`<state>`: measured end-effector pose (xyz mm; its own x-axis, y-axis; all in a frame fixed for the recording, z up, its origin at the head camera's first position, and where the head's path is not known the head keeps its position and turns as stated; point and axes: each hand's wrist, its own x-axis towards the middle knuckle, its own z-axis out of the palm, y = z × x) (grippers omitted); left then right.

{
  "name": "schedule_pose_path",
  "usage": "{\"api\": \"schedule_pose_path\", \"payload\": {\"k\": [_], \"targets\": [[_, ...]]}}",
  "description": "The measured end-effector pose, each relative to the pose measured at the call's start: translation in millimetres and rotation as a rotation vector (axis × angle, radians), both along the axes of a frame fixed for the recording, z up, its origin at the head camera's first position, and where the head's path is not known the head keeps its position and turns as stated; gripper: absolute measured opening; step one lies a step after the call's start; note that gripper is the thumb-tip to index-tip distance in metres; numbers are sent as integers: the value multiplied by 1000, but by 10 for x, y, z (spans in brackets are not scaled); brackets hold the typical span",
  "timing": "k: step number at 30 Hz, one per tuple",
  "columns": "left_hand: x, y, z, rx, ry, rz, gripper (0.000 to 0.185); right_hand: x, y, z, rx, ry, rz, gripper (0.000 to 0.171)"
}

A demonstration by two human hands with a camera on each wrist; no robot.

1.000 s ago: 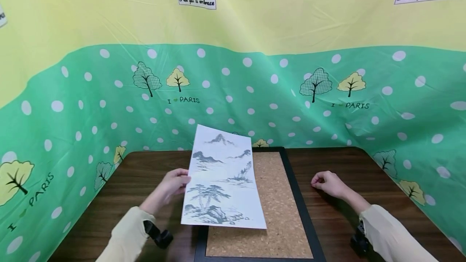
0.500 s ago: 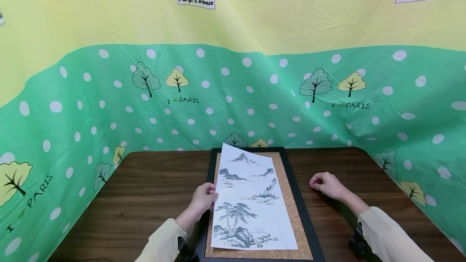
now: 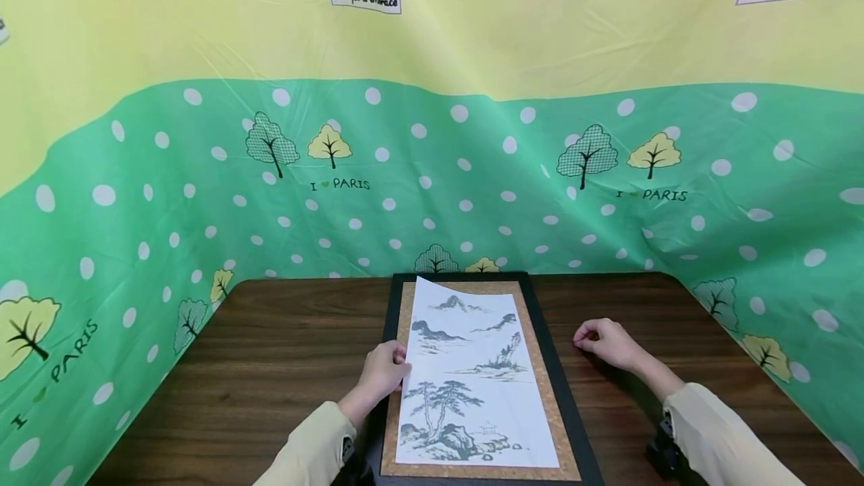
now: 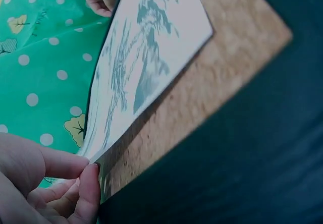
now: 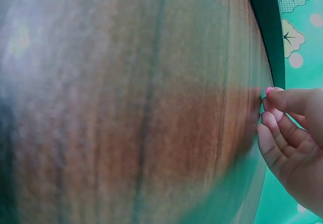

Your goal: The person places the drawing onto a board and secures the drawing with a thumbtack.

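Observation:
A white sheet with an ink landscape (image 3: 472, 388) lies lengthwise on a black-framed cork board (image 3: 536, 366) in the middle of the dark wooden table (image 3: 270, 366). My left hand (image 3: 386, 370) pinches the sheet's left edge between thumb and fingers (image 4: 65, 166). In the left wrist view that edge of the sheet (image 4: 146, 57) is lifted slightly off the cork (image 4: 217, 82). My right hand (image 3: 604, 342) rests on the table just right of the frame with its fingers curled. A small pink thing (image 5: 270, 90) shows at the pinched fingertips (image 5: 276, 120); what it is cannot be made out.
A green and yellow printed cloth (image 3: 472, 171) walls in the table at the back and on both sides. The frame's black border (image 5: 267, 27) runs close past my right fingertips. Bare wood lies left and right of the board.
My left hand has carried the sheet rightward from the board's left edge and lowered it onto the cork, where it now lies nearly flat and centred. The right hand has stayed put.

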<state>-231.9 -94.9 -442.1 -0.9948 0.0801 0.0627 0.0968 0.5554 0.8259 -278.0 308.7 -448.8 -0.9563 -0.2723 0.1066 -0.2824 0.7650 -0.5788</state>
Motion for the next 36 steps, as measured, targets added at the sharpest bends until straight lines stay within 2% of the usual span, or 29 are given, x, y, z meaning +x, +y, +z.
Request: {"api": "schedule_pose_path", "payload": {"k": [8,14,17,23,28,36], "targets": [[-9,-62,33,-56,24,-15,18,-44,-16,25,9,15,39,7],[-34,-211,44,-147,144,-53,14,-104,-63,142,4,10,66,6],[-49,-319,31,-186,174,-88,18,-163,-126,220,4,13,80,7],[-45,-545,-7,-188,163,-130,30,-331,-344,402,20,78,137,6],[-25,-679,-60,-173,135,-198,39,-465,-575,527,42,129,178,5],[26,-722,-81,-142,95,-301,41,-627,-907,582,63,105,224,7]]}}
